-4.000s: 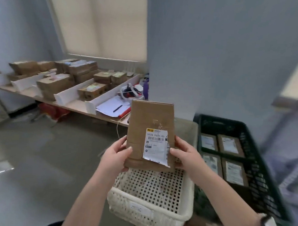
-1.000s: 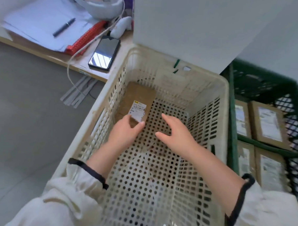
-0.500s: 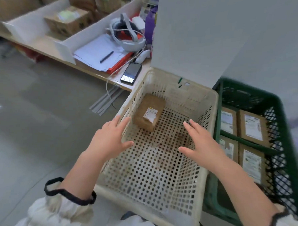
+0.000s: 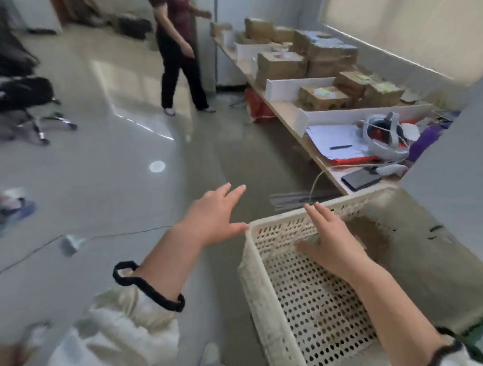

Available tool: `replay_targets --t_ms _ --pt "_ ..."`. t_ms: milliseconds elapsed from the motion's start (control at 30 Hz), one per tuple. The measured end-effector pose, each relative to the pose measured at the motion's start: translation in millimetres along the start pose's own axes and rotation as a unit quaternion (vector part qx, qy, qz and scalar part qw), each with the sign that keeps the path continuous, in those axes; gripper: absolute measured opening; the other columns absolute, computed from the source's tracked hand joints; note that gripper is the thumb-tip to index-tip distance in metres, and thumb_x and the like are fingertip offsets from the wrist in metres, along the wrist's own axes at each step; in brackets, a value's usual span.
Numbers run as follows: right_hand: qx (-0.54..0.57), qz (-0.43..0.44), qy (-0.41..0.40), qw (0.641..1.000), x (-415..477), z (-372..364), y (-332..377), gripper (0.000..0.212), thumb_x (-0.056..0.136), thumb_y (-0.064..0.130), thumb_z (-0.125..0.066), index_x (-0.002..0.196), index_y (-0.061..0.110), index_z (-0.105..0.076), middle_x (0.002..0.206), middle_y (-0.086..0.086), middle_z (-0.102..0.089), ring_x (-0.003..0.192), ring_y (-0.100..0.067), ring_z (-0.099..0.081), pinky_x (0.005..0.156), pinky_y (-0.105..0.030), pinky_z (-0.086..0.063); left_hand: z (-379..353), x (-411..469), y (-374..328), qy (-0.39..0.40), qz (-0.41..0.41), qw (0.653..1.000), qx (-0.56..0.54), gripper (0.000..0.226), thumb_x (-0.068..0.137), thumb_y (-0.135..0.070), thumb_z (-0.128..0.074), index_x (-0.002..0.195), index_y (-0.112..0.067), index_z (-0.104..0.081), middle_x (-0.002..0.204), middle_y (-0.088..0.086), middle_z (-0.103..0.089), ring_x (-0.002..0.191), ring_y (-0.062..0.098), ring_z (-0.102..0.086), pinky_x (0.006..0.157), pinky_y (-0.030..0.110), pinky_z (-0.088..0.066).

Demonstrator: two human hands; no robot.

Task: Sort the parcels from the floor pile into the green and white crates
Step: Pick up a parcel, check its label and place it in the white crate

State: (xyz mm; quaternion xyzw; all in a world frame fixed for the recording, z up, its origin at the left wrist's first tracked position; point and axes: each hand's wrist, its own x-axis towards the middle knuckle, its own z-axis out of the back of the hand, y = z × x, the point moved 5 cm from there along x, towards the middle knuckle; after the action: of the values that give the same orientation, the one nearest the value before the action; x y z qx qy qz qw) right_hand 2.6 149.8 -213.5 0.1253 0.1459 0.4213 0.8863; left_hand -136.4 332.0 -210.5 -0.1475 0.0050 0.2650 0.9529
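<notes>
One perforated white plastic crate [image 4: 269,270] is seen nearest, and two bare hands are counted. The right hand [image 4: 332,243] is held over the crate's near-left corner, fingers spread, nothing gripped; whether the rim is touched cannot be told. The left hand [image 4: 214,216] is held just left of the crate, above open grey floor [image 4: 110,182], fingers splayed and empty. A blurred brown parcel [image 4: 376,238] lies inside the crate. Beyond the crate, a long wooden shelf [image 4: 286,111] is loaded with cardboard boxes [image 4: 281,65]; one standing person [image 4: 177,50] is seen farther left.
</notes>
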Motion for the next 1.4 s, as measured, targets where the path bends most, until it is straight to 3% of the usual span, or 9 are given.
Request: replay_targets --t_ms 233,433,633,833,967,1067,1267,1400 --pt "-0.003 0.243 0.086 0.966 35.4 -74.2 225.4 0.083 0.082 0.042 -0.068 0.149 0.023 -0.023 0.157 -0.002 -0.017 0.142 -0.024 -0.023 0.112 -0.037 -0.029 39.7 -173.1 190.3 -0.063 0.267 0.961 -0.031 0.084 0.082 -0.056 -0.058 0.149 -0.033 -0.013 0.156 0.006 -0.021 0.137 0.029 -0.031 0.109 0.042 -0.032" --pt "-0.036 0.393 0.184 0.9 -4.7 -174.6 412.9 0.078 0.085 0.049 -0.06 0.149 0.027 -0.021 0.158 0.004 -0.016 0.139 -0.023 -0.028 0.109 -0.034 -0.03 17.6 -355.6 318.8 -0.07 0.471 0.874 -0.096 0.088 0.082 -0.057 -0.057 0.151 -0.032 -0.009 0.158 0.001 -0.013 0.138 0.026 -0.03 0.109 0.039 -0.033" --pt "-0.052 0.47 0.268 0.839 -63.2 -290.6 558.0 0.074 0.087 0.047 -0.058 0.149 0.026 -0.022 0.157 0.006 -0.015 0.142 -0.019 -0.023 0.112 -0.034 -0.028 -15.6 -503.2 411.9 -0.09 0.578 0.795 -0.163 0.084 0.084 -0.053 -0.058 0.15 -0.029 -0.012 0.157 0.004 -0.018 0.14 0.024 -0.028 0.109 0.043 -0.033" --pt "-0.09 0.481 0.349 0.799 -78.8 -408.8 620.2 0.071 0.087 0.047 -0.057 0.148 0.029 -0.024 0.156 0.01 -0.016 0.142 -0.015 -0.022 0.11 -0.029 -0.025 -67.3 -580.7 470.8 -0.106 0.644 0.734 -0.187 0.079 0.089 -0.046 -0.056 0.151 -0.025 -0.012 0.153 0.007 -0.028 0.132 0.027 -0.04 0.102 0.036 -0.038" --pt "-0.13 0.487 0.367 0.782 -57.1 -518.3 641.2 0.071 0.088 0.048 -0.055 0.148 0.029 -0.023 0.155 0.012 -0.018 0.14 -0.014 -0.025 0.105 -0.028 -0.031 -152.6 -595.9 528.9 -0.102 0.671 0.704 -0.212 0.075 0.089 -0.046 -0.053 0.15 -0.025 -0.015 0.141 0.007 -0.045 0.118 0.027 -0.051 0.095 0.041 -0.046" --pt "-0.159 0.487 0.364 0.778 -28.1 -639.5 648.7 0.071 0.088 0.046 -0.055 0.148 0.025 -0.024 0.156 0.008 -0.018 0.139 -0.018 -0.028 0.106 -0.029 -0.032 -251.8 -588.7 595.4 -0.109 0.682 0.686 -0.228 0.073 0.089 -0.045 -0.054 0.149 -0.024 -0.018 0.144 0.007 -0.041 0.126 0.025 -0.046 0.102 0.041 -0.041" --pt "-0.151 0.485 0.353 0.786 45.4 -892.7 651.9 0.071 0.089 0.04 -0.056 0.148 0.018 -0.024 0.156 0.0 -0.02 0.138 -0.021 -0.031 0.108 -0.029 -0.029 -480.7 -538.8 735.7 -0.122 0.671 0.682 -0.266 0.073 0.088 -0.05 -0.054 0.148 -0.024 -0.021 0.147 0.006 -0.038 0.129 0.025 -0.043 0.102 0.036 -0.037" --pt "-0.099 0.471 0.332 0.811 93.8 -1026.9 653.9 0.067 0.093 0.041 -0.05 0.149 0.017 -0.022 0.154 -0.002 -0.026 0.137 -0.021 -0.033 0.107 -0.029 -0.029 -596.4 -501.4 816.0 -0.125 0.674 0.695 -0.217 0.075 0.088 -0.059 -0.044 0.148 -0.039 -0.004 0.143 0.006 -0.042 0.124 0.028 -0.047 0.096 0.041 -0.043"
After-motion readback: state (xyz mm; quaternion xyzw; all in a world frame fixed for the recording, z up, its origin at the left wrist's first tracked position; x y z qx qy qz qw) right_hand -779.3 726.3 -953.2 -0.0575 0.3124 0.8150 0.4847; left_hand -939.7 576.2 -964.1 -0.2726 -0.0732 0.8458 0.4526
